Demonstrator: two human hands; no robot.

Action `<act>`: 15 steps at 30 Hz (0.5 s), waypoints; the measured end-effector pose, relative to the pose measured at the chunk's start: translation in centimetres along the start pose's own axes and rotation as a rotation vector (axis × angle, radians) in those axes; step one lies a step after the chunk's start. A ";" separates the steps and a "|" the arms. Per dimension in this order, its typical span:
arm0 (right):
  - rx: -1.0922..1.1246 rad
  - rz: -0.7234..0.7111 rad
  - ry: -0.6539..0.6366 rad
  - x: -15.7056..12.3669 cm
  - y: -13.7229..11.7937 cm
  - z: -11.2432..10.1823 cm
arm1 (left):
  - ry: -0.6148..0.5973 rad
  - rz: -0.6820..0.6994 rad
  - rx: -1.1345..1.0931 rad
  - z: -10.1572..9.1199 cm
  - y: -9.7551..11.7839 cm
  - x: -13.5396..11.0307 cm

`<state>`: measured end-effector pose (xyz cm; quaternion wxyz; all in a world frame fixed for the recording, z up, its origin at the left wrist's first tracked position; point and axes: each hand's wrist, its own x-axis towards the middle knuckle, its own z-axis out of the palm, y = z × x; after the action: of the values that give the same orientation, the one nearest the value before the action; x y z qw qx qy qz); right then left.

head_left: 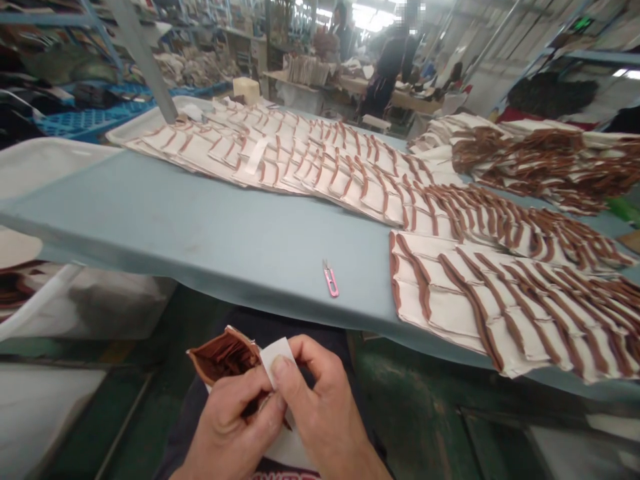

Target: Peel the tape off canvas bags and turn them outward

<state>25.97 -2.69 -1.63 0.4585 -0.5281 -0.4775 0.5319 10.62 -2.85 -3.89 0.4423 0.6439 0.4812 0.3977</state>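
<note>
Over my lap, my left hand point(237, 413) grips the edge of a small cloth bag point(225, 353), off-white outside with a brown lining showing in its open mouth. My right hand point(323, 400) pinches a small white rectangular slip point(275, 353) between thumb and fingers, close against the bag's edge. The two hands' fingertips meet there and hide part of the bag. Red lettering shows on the bag's lower part. Beyond my hands, pink thread snips point(331, 280) lie on the blue-covered table point(240, 247).
Overlapping rows of off-white cloth pieces with brown edges point(330, 170) cover the table's far side. Another stack point(500, 300) lies at the right, and a heap point(545, 157) behind it. White bins point(45, 163) stand left, near a grey post point(143, 60). People stand farther back.
</note>
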 end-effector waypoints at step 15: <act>0.269 0.337 0.031 1.8 6.2 2.5 | 0.137 -0.592 -0.359 -1.7 -1.4 -4.2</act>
<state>23.49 -1.69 -8.06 0.4366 -0.5425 -0.3001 0.6519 7.71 -6.43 -5.09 0.6112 0.3604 0.5980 0.3728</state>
